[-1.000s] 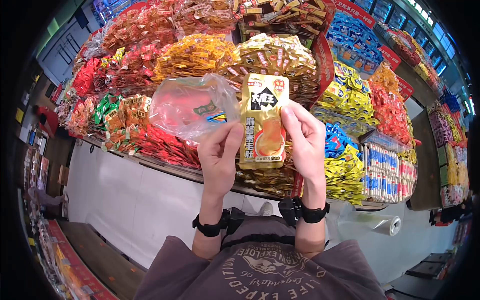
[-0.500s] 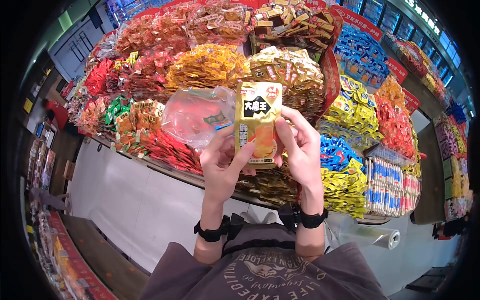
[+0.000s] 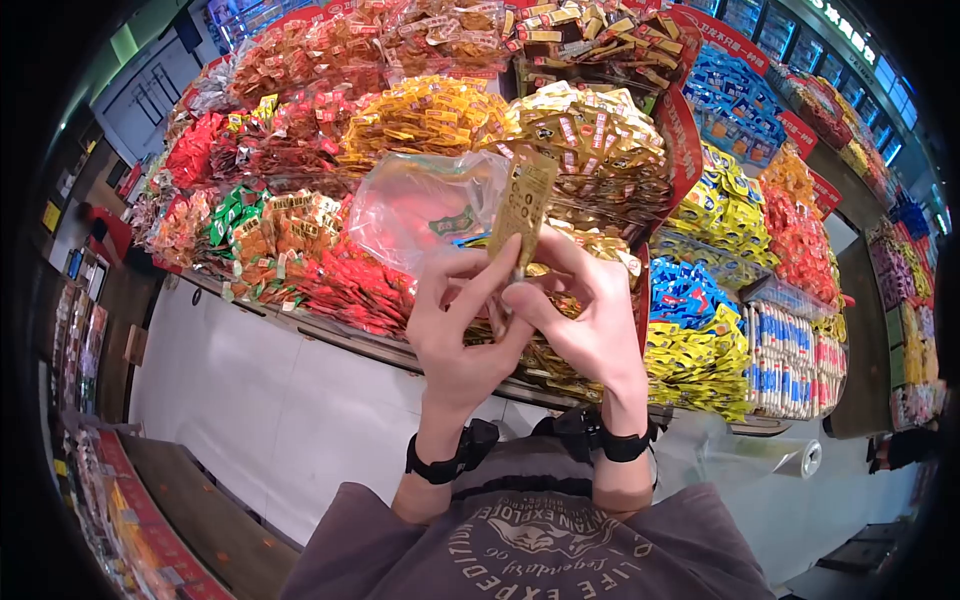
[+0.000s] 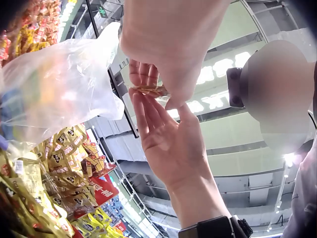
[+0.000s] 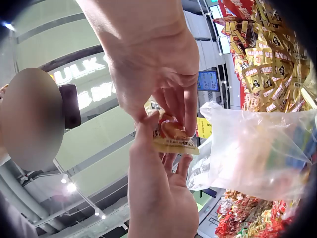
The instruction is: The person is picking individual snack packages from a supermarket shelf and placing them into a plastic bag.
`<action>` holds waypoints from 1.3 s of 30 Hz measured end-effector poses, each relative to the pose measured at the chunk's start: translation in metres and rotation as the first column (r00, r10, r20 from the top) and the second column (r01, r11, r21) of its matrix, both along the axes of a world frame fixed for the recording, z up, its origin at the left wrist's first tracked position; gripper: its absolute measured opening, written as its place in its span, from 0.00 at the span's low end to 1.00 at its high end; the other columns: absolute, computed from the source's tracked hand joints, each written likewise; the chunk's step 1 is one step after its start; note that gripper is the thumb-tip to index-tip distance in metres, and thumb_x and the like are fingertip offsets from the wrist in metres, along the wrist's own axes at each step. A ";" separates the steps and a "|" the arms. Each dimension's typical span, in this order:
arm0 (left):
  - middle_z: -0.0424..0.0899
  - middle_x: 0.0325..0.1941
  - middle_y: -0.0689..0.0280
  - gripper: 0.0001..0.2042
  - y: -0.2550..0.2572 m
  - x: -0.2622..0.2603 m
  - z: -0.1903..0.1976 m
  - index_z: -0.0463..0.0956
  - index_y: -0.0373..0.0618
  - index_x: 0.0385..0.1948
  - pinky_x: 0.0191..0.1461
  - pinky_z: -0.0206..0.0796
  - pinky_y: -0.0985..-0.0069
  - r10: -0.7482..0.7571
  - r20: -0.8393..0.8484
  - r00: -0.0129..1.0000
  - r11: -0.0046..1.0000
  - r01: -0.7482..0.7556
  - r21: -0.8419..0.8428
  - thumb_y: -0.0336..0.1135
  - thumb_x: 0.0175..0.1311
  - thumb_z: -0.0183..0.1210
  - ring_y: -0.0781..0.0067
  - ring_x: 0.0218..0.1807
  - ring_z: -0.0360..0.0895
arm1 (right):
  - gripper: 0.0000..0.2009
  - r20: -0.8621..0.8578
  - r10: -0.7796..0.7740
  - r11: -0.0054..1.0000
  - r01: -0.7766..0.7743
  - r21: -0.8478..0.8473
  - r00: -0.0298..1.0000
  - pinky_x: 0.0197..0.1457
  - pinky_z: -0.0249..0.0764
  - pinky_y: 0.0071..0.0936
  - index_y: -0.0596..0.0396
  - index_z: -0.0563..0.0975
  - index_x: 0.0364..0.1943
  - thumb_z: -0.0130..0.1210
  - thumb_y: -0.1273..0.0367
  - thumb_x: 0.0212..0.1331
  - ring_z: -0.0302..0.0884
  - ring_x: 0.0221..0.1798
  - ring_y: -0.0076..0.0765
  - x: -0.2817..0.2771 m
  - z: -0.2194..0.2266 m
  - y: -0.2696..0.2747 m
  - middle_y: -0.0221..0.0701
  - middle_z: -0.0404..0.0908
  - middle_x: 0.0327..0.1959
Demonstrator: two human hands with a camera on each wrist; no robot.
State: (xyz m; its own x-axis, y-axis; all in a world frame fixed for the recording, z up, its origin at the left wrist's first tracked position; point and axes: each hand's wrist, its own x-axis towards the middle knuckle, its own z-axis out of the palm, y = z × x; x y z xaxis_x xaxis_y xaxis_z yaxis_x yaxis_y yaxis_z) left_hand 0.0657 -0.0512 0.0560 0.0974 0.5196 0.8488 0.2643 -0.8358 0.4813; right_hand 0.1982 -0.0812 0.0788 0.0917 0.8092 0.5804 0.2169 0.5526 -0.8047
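Note:
In the head view, a gold snack packet point(image 3: 522, 212) is tilted between both hands, its printed back and a narrow side showing. The left hand point(image 3: 462, 325) pinches its lower left part between thumb and fingers. On the other side, the right hand point(image 3: 588, 312) grips the lower edge, thumb near the left fingertips. The right wrist view shows the packet point(image 5: 173, 135) with a picture on its front, held by the fingers of both hands. A clear plastic bag point(image 3: 425, 210) with items inside lies beyond the left hand on the piled snacks.
Heaped snack packets surround the hands: red ones point(image 3: 350, 290) to the left, yellow ones point(image 3: 700, 360) to the right, gold ones point(image 3: 600, 135) beyond. A red divider point(image 3: 682, 150) stands right of the gold pile. A clear plastic roll point(image 3: 800, 459) is at the lower right.
The packet has turned from showing its front to showing its back and edge, and tilts more. Both hands have drawn closer together around its lower end.

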 end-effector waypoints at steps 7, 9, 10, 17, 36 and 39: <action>0.76 0.49 0.62 0.22 0.007 0.000 0.005 0.81 0.46 0.45 0.40 0.71 0.76 0.006 -0.014 1.000 1.000 -0.006 0.010 0.28 0.42 0.72 0.68 0.45 0.75 | 0.09 -0.244 -0.064 0.994 0.039 -0.104 0.968 0.22 0.53 0.15 0.61 0.72 0.47 0.48 0.71 0.68 0.59 0.22 0.08 0.000 0.002 0.008 0.23 0.76 0.24; 0.77 0.47 0.61 0.20 0.010 0.001 0.010 0.80 0.44 0.43 0.39 0.71 0.79 -0.056 0.143 0.988 0.990 0.074 -0.120 0.24 0.45 0.71 0.72 0.44 0.76 | 0.11 -0.396 -0.001 0.995 -0.038 -0.090 0.918 0.23 0.50 0.11 0.59 0.68 0.53 0.45 0.70 0.71 0.55 0.23 0.03 0.001 0.004 0.009 0.19 0.76 0.26; 0.78 0.45 0.62 0.19 0.010 0.000 0.008 0.80 0.42 0.43 0.39 0.72 0.80 -0.091 0.194 0.977 0.980 0.122 -0.158 0.22 0.46 0.70 0.74 0.42 0.77 | 0.11 -0.397 -0.002 0.995 -0.039 -0.095 0.918 0.23 0.50 0.11 0.59 0.68 0.53 0.45 0.70 0.71 0.55 0.23 0.03 0.002 0.001 0.009 0.19 0.76 0.26; 0.82 0.35 0.65 0.14 0.012 -0.010 0.004 0.77 0.35 0.42 0.38 0.72 0.84 -0.200 0.422 0.884 0.847 0.373 -0.380 0.19 0.52 0.66 0.81 0.33 0.79 | 0.07 -0.320 0.005 1.000 -0.009 -0.011 0.947 0.26 0.55 0.09 0.60 0.74 0.46 0.51 0.73 0.67 0.60 0.25 0.06 -0.001 0.001 0.021 0.19 0.75 0.27; 0.82 0.33 0.70 0.09 0.012 -0.012 0.010 0.79 0.36 0.45 0.35 0.64 0.90 -0.216 0.434 0.875 0.832 0.397 -0.387 0.23 0.64 0.57 0.90 0.31 0.73 | 0.16 -0.382 0.021 0.995 -0.056 -0.083 0.924 0.47 0.69 0.15 0.67 0.74 0.54 0.47 0.68 0.70 0.73 0.43 0.13 0.009 0.004 0.014 0.28 0.80 0.44; 0.80 0.31 0.73 0.09 0.013 -0.011 0.008 0.79 0.37 0.45 0.33 0.60 0.91 -0.235 0.410 0.881 0.841 0.396 -0.369 0.24 0.65 0.56 0.92 0.30 0.70 | 0.16 -0.406 0.034 0.995 -0.069 -0.073 0.913 0.47 0.69 0.15 0.67 0.73 0.55 0.47 0.68 0.70 0.73 0.43 0.14 0.008 0.005 0.013 0.29 0.80 0.44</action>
